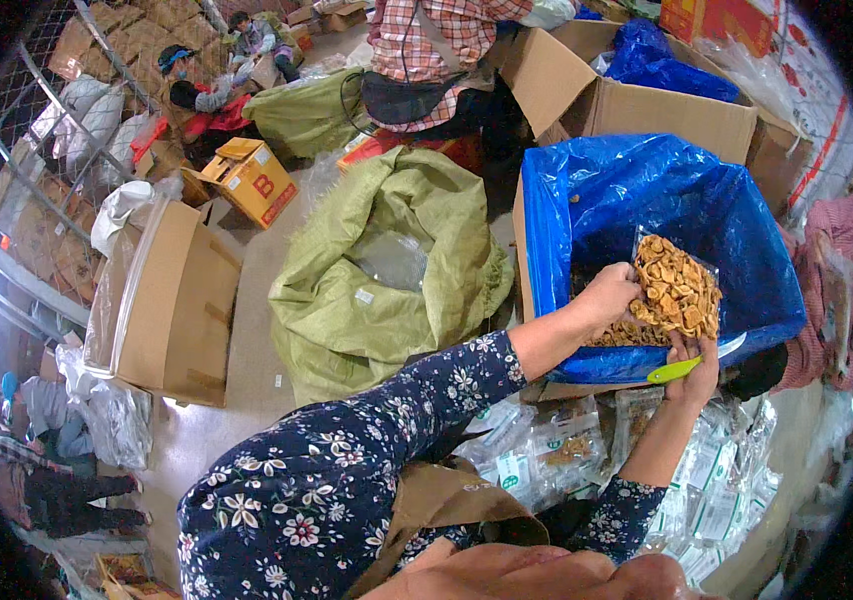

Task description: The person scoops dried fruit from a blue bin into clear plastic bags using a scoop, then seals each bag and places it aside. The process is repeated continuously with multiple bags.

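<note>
A clear plastic bag filled with golden-brown dried food pieces point(675, 289) is held up over a box lined with blue plastic point(644, 165). My left hand point(608, 296) pinches the bag at its left side. Beneath the bag's lower edge, my right hand point(695, 367) supports it with the fingers. A tool with a lime-green handle point(672, 371) is also held in my right hand; a pale end shows on its far side. More loose dried pieces point(625, 334) lie in the bottom of the lined box, partly hidden by my left hand and the bag.
Several flat, labelled plastic bags point(711, 480) are piled below the lined box. Left of it stands an open green woven sack point(389, 322) containing clear plastic. A cardboard box point(179, 300) is farther left. A person in a checked shirt point(434, 45) sits ahead, beside another carton point(674, 112).
</note>
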Demonstrator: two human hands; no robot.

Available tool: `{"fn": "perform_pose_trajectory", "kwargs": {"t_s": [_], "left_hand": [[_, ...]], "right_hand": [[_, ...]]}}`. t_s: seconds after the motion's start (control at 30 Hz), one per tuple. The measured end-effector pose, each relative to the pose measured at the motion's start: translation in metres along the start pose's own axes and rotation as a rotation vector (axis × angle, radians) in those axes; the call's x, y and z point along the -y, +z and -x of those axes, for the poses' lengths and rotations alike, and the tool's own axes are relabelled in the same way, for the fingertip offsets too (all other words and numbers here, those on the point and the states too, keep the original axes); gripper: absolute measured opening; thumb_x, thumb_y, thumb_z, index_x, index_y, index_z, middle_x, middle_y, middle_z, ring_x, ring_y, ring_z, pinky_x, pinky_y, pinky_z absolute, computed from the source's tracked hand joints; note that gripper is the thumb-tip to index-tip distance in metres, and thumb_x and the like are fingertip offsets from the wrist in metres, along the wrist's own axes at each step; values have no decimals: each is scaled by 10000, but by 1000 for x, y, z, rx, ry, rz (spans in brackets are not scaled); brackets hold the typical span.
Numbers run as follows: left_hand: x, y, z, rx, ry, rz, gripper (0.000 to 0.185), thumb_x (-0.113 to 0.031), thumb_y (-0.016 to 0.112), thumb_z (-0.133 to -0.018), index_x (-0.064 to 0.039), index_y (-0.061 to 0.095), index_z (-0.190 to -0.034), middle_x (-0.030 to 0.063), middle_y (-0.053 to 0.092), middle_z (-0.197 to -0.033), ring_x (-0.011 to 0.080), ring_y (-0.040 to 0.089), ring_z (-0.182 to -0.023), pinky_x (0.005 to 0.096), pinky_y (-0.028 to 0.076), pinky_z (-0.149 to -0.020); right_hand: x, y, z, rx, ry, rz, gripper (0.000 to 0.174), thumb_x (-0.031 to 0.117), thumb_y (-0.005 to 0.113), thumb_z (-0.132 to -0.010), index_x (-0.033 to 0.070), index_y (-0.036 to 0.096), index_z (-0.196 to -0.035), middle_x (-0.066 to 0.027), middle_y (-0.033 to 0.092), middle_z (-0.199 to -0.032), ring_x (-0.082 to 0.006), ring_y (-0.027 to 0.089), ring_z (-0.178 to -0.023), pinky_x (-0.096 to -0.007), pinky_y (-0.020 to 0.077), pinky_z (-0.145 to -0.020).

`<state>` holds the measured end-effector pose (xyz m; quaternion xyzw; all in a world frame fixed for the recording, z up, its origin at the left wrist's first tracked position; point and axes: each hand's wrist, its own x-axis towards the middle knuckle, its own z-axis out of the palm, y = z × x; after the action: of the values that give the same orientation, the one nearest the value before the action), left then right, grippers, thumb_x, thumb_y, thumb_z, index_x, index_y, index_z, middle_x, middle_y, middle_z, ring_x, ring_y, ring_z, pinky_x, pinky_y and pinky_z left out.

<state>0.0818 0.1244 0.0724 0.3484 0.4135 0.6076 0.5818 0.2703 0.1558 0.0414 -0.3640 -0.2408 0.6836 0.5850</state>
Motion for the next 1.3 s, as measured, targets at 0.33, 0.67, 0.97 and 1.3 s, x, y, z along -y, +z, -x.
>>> {"fn": "perform_pose_trajectory", "kwargs": {"t_s": [0.33, 0.67, 0.97, 1.3], "left_hand": [[-1, -5, -10, -33, -15, -137, 148, -8, 440, -848, 62, 474, -974, 128, 536, -939, 247, 596, -830, 383, 588, -607], [-1, -2, -17, -85, 73, -298, 116, -62, 469, -812, 14, 543, -860, 57, 540, -737, 144, 495, -665, 322, 410, -553], [0, 7, -28, -56, 155, -274, 133, -59, 476, -791, 39, 546, -846, 81, 555, -731, 141, 499, -678, 322, 408, -575], [12, 3, -36, -119, 163, -394, 121, -56, 490, -807, 43, 557, -823, 82, 568, -729, 135, 511, -681, 317, 416, -587]], "right_hand": [[5, 4, 4, -18, 15, 110, 254, 184, 504, -872, 26, 515, -1071, -76, 613, -967, -297, 647, -883, -261, 459, -512], [7, 9, 9, -69, -3, 91, 294, 177, 546, -841, 25, 529, -1091, -76, 621, -982, -301, 647, -906, -256, 440, -508], [18, 4, 5, -126, -51, 142, 311, 192, 520, -869, 35, 512, -1136, -60, 606, -1053, -284, 642, -931, -228, 428, -525], [18, 2, 4, -95, -41, 163, 316, 182, 485, -888, 30, 490, -1165, -79, 593, -1078, -292, 623, -983, -239, 443, -545]]}}
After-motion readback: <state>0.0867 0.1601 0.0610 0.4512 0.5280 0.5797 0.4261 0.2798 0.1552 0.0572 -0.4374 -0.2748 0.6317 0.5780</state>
